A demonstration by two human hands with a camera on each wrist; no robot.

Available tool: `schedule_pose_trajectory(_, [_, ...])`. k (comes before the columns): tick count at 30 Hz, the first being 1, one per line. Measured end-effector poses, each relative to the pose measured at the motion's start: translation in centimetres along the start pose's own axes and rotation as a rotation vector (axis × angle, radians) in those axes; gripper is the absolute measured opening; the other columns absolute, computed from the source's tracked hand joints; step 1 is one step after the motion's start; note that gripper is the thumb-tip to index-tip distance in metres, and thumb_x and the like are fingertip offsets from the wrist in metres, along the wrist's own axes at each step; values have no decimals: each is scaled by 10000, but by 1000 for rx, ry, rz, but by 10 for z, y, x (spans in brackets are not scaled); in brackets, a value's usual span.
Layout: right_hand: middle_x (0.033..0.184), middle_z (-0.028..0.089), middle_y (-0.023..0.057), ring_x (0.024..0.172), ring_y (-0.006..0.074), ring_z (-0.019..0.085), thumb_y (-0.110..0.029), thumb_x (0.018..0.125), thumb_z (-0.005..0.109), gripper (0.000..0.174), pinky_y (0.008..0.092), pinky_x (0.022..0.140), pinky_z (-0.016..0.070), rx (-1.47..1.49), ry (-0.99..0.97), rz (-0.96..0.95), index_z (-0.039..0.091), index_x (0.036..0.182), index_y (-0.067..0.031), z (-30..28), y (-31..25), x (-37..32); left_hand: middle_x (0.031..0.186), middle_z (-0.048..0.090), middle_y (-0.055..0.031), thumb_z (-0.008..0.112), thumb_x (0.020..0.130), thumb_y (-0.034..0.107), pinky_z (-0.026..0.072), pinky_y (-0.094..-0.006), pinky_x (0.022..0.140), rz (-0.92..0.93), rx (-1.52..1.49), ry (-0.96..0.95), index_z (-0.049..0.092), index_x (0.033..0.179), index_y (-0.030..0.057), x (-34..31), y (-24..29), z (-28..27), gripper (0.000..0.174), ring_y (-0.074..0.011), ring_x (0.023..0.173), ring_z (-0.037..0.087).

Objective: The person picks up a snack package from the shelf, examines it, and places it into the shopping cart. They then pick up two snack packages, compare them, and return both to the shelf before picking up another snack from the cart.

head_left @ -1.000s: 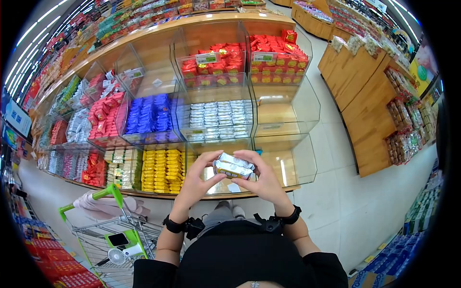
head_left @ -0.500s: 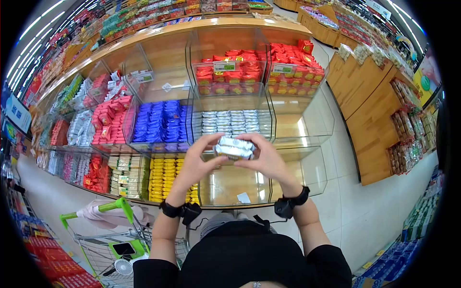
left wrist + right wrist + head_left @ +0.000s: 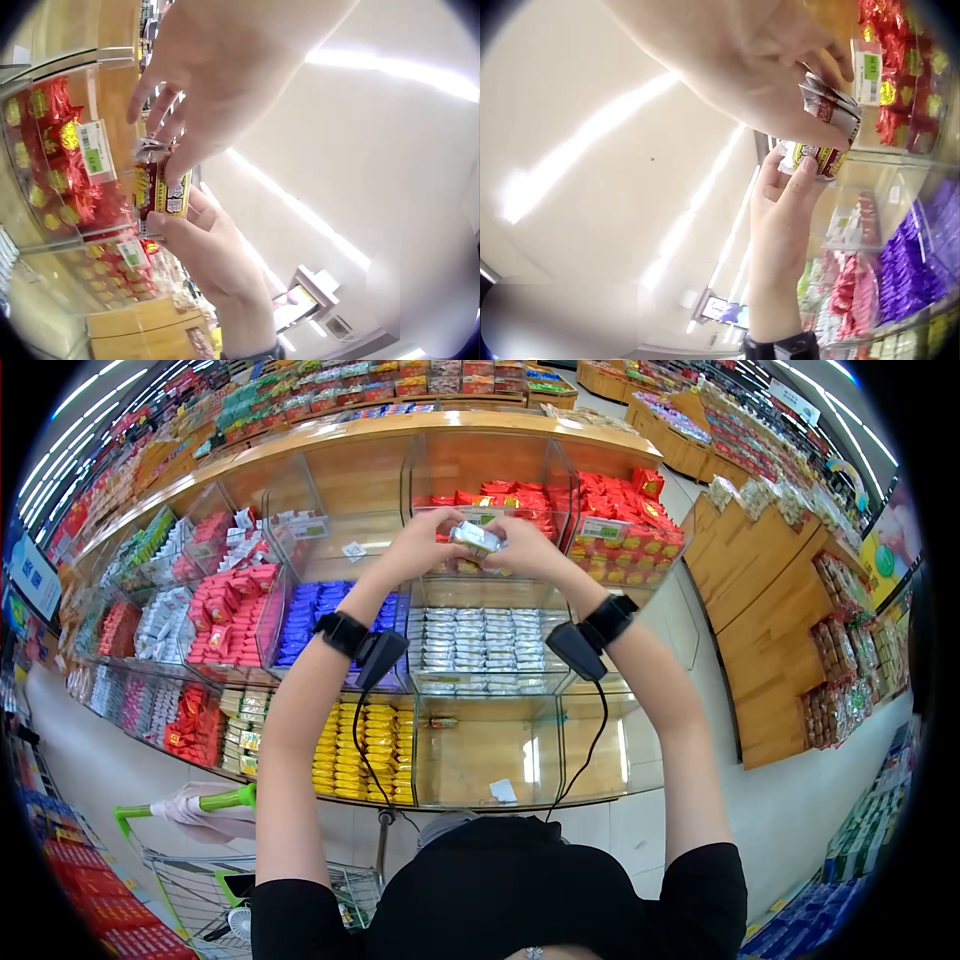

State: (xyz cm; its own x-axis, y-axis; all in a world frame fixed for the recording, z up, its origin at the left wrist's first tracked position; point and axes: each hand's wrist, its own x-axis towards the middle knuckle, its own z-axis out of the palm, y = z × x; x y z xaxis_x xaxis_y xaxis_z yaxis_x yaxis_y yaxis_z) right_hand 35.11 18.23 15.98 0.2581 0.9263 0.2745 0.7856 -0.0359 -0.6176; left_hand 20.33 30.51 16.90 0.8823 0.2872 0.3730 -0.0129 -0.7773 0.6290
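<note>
In the head view my left hand (image 3: 425,545) and right hand (image 3: 528,550) are raised in front of the upper bins, pinching silver-wrapped snack packs (image 3: 475,538) between them. The fingers hold the two ends. In the left wrist view the packs (image 3: 161,191) show a dark red and yellow printed face, with both thumbs on it. The right wrist view shows a crimped wrapper end (image 3: 829,90) beside my right fingers. Behind the hands stands a bin of red packets (image 3: 510,493) with a price card on its front.
Rows of silver packs (image 3: 480,640) fill a bin below the hands. Blue packets (image 3: 320,610) and yellow packets (image 3: 365,750) lie to the left, behind clear partitions. A shopping cart (image 3: 185,865) stands at lower left. A wooden display (image 3: 790,610) is on the right across the aisle.
Both hands have moved forward and up with the packs, from over the front bins to before the red packets. My arms are more stretched out, and the head view has shifted.
</note>
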Motion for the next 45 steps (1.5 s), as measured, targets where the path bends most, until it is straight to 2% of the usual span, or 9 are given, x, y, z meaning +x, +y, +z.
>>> schedule_pose_trajectory(2, [798,612,172,737,259,596,-192,523,694,413,324,663,458,17,-23,41,605,876,2,19,20,9,849,597,-83,686,632,35,460,-293,654,-97,-354,-33,522,960,12,9,-40,23,367,-152,779,571])
schedule_pose_trajectory(6, [771,616,166,718,280,601,-179,496,694,357,339,661,470,-95,-106,82,630,811,-23,53,56,20,796,596,-102,727,555,53,452,-286,660,-262,-151,-63,520,911,2,10,-82,57,415,-179,745,575])
schedule_pose_trajectory(14, [770,611,186,710,305,596,-227,530,696,334,351,656,480,-486,-316,172,623,765,-1,104,97,31,893,576,-265,554,674,131,445,-386,735,-632,-130,72,563,900,-70,-2,-140,127,302,-360,868,571])
schedule_pose_trajectory(19, [719,613,131,711,273,613,-170,612,615,158,360,621,494,-826,-292,-98,641,710,-50,143,113,19,581,563,-197,520,694,100,448,-375,440,-788,-226,-12,570,685,-83,-27,-147,166,189,-268,488,578])
schedule_pose_trajectory(26, [785,604,125,827,270,563,-105,623,591,117,352,657,476,-896,-277,-141,637,712,-45,189,145,25,669,552,-188,431,705,51,423,-395,389,-1033,-608,6,521,845,-75,-46,-168,196,209,-290,506,565])
schedule_pose_trajectory(29, [807,588,117,846,264,540,-98,642,568,153,340,669,464,-965,-270,-231,602,775,-31,196,148,27,636,510,-173,441,739,43,456,-396,482,-1063,-818,143,489,815,-64,-51,-154,185,139,-261,507,514])
schedule_pose_trajectory(32, [852,560,127,853,281,532,-92,677,539,224,364,665,466,-886,-294,-248,531,887,-14,206,152,30,831,510,-157,428,768,137,403,-380,438,-1062,-836,-37,492,1004,-14,-45,-248,253,288,-257,548,493])
schedule_pose_trajectory(33, [863,548,134,861,291,526,-88,689,527,240,380,675,467,-780,-264,-248,506,917,-15,209,152,30,870,550,-157,430,778,163,416,-408,475,-1135,-796,128,519,1006,-4,-41,-172,196,297,-289,621,531])
schedule_pose_trajectory(45, [955,476,122,960,295,469,-61,692,519,299,343,655,498,-570,-246,-343,446,982,-47,226,156,39,954,586,-211,425,803,224,423,-387,742,-1183,-610,336,561,968,-49,-35,-179,202,348,-316,926,554])
